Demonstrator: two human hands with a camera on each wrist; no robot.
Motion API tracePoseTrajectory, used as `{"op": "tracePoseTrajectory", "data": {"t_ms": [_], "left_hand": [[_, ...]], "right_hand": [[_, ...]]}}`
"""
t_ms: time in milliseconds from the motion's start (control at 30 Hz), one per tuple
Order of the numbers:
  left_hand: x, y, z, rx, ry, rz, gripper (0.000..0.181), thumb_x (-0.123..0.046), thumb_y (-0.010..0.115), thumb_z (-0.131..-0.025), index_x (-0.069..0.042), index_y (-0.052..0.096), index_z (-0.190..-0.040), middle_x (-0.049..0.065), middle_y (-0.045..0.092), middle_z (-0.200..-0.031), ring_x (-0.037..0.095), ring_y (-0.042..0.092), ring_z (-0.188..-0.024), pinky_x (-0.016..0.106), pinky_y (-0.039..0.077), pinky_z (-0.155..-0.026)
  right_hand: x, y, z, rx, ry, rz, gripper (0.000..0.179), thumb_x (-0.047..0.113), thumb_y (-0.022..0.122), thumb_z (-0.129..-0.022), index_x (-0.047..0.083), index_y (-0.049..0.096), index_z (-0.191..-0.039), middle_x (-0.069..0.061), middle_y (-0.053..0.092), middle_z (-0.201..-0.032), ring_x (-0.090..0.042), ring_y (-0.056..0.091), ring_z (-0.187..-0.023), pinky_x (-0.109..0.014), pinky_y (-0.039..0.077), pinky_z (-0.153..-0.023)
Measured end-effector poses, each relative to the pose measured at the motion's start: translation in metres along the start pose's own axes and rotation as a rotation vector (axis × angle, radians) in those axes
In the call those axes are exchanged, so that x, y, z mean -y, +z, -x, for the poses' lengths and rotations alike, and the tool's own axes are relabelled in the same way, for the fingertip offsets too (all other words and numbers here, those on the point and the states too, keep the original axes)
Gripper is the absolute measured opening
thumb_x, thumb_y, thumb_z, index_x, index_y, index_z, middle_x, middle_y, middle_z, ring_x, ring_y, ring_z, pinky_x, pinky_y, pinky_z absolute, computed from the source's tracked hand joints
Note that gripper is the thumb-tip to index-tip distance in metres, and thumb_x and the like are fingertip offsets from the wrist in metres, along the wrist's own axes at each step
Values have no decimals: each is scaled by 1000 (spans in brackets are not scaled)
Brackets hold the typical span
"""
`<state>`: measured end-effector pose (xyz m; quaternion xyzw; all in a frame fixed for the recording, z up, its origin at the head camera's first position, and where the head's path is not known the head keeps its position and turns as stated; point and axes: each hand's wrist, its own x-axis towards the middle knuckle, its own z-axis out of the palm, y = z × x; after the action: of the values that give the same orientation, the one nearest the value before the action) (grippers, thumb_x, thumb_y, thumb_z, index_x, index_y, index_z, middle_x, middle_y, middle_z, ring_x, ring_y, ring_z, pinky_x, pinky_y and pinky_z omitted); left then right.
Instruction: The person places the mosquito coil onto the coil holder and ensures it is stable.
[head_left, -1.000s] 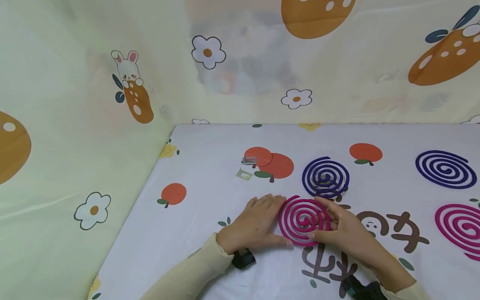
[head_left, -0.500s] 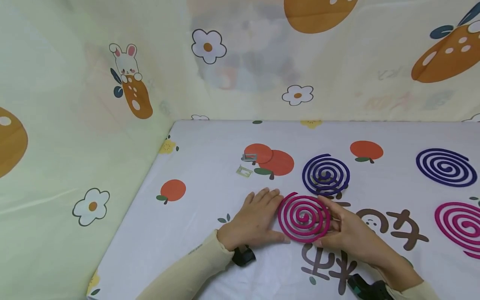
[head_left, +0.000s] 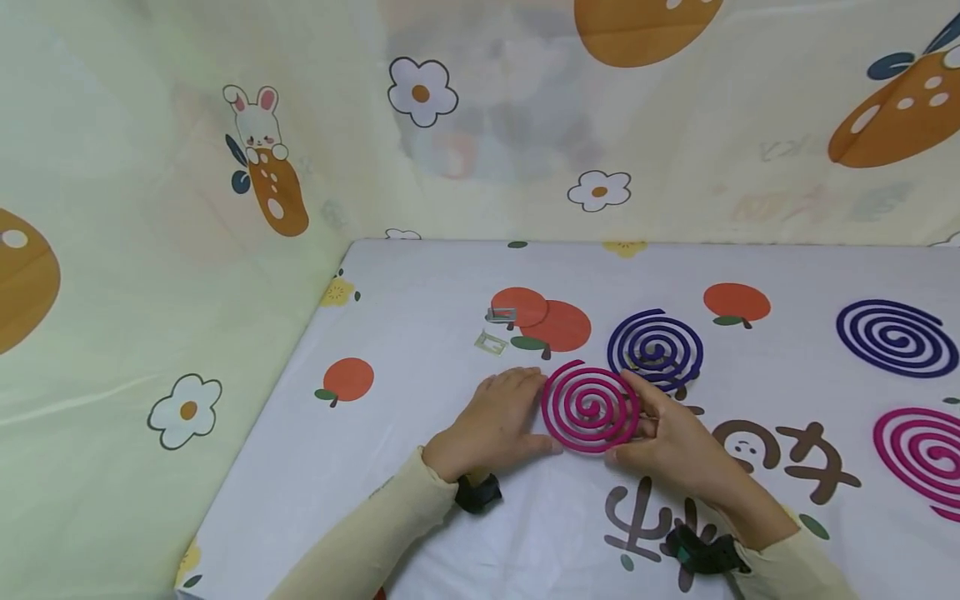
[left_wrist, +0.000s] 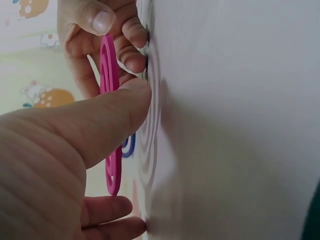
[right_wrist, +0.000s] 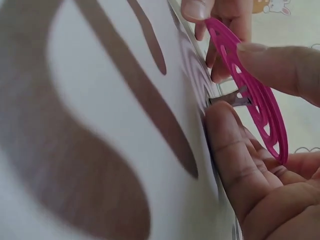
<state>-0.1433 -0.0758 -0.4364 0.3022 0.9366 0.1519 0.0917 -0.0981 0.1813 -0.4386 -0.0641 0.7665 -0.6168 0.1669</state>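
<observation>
In the head view a pink mosquito coil [head_left: 590, 408] sits between both hands, lifted above the tablecloth. A small metal stand [right_wrist: 230, 97] shows between the coil and the cloth in the right wrist view. My left hand [head_left: 491, 421] is at the coil's left edge, thumb and extended fingers spread along it; the left wrist view has the thumb [left_wrist: 110, 110] crossing in front of the coil. From the right, my right hand [head_left: 675, 442] holds the rim with its thumb, other fingers bent underneath. Just behind lies a dark blue coil [head_left: 655, 350], partly overlapped by the right index finger.
Another blue coil [head_left: 896, 337] and a second pink coil [head_left: 930, 458] lie at the right. Two small flat metal pieces, one silver [head_left: 501, 315] and one pale gold [head_left: 491, 342], rest behind the left hand. Patterned cloth walls rise at the left and back.
Both hands have moved the pink coil slightly left and toward the back of the table. The left fingers look more bent than before. The other coils have stayed in place.
</observation>
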Motion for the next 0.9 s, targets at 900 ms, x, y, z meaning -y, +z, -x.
{"op": "tracePoseTrajectory", "data": {"t_ms": [900], "left_hand": [[16,0,-8,-222,-110,28,61,-41,74,-95,-6,62,-143,11,63,-131,28,56,-118,43,48,-101]], "right_hand": [[10,19,-49,-154,15,107,112,2,85,-81,0,11,-166,-27,35,-163,-42,53,-139,-42,44,-107]]}}
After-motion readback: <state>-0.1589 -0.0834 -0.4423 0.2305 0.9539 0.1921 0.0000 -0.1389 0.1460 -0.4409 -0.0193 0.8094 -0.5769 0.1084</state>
